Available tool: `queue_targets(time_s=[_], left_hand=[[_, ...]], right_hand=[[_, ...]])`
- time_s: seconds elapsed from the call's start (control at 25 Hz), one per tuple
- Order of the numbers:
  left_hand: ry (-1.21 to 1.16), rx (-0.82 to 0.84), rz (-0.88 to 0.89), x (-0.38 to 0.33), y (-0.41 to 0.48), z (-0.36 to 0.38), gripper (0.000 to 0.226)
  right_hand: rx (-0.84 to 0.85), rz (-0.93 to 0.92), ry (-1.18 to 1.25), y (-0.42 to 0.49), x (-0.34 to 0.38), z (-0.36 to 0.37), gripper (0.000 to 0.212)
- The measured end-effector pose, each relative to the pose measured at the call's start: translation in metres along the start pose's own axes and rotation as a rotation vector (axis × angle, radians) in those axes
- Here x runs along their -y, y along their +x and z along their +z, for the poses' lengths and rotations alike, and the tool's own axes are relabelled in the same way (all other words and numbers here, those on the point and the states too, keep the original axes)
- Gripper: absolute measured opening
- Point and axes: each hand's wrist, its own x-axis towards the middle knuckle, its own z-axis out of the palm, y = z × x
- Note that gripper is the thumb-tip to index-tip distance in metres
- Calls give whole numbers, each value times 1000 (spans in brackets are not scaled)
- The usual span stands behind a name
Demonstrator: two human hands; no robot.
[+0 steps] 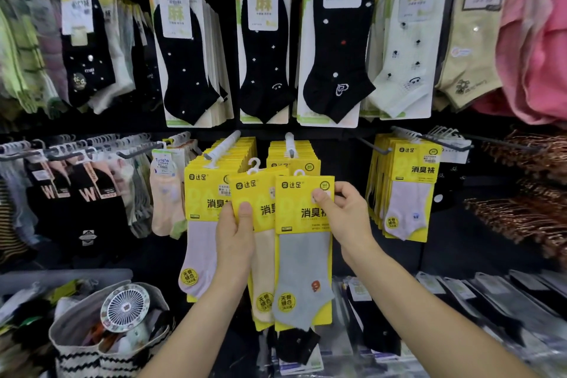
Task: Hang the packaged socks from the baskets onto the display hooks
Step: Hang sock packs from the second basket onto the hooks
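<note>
A: Where are the held pks, and how are they gripped?
B: A grey-sock pack is pinched at its top rt corner by the right hand, thumb on the card front. A peach-sock pack, overlapped by the grey one's left edge, is gripped by the left hand, thumb pressed on the yellow card, fingers hidden behind. Both are held upright in front of the centre hooks.
A: Room around them?
B: A dark open gap is seen betw. the grey pack's rt edge and the yellow stack further rt. The hanging lilac-sock packs are just beside the left hand. The display hook and the second hook are filled w/ cards nearly to the tips.
A: Materials?
B: Flat glossy card, soft knit socks, small white plastic hanger loops. Lower left, a woven basket w/ a round white fan is seen.
</note>
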Motion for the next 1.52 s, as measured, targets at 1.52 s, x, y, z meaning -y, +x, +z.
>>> queue_targets(time_s=[1.52], left_hand=[[95, 41, -58, -2, -4, 4, 20]], right_hand=[[156, -39, -170, 10, 21, 1, 9]])
